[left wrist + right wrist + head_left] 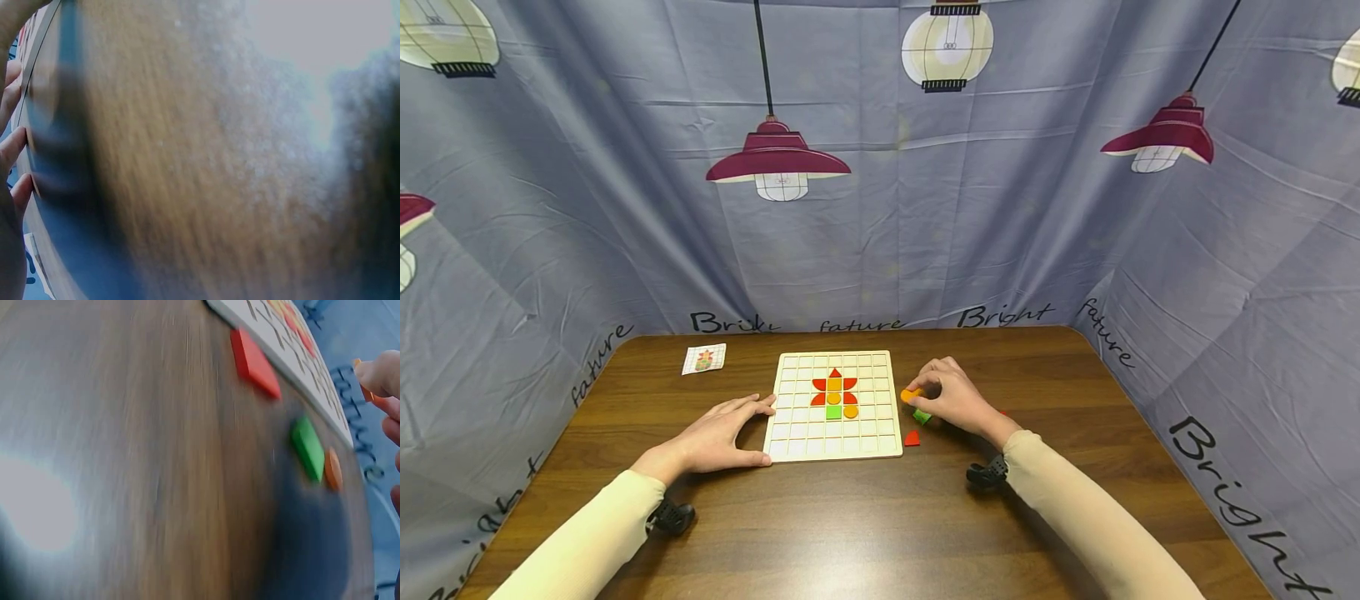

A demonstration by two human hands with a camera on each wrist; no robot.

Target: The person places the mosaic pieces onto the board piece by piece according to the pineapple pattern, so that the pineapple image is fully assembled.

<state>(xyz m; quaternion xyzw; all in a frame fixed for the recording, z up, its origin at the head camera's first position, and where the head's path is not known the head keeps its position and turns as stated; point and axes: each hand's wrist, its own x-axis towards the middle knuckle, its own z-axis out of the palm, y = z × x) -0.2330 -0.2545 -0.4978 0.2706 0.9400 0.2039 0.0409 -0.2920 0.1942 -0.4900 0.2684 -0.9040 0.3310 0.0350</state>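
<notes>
Only the right wrist view clearly shows a loose disc (333, 469) beside the green piece (307, 449); right hand (953, 398) pinches an orange piece (366, 392) by the board (797, 433), left hand (718, 437), spread wide, touches its edge

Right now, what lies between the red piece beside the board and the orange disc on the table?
A green piece, shown plainly in the right wrist view.

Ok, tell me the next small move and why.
Likely carry the orange piece to the bare cell left of the green square: the right hand pinches that piece just past the right edge of the board, and an orange disc sits on the square's other side.
</notes>
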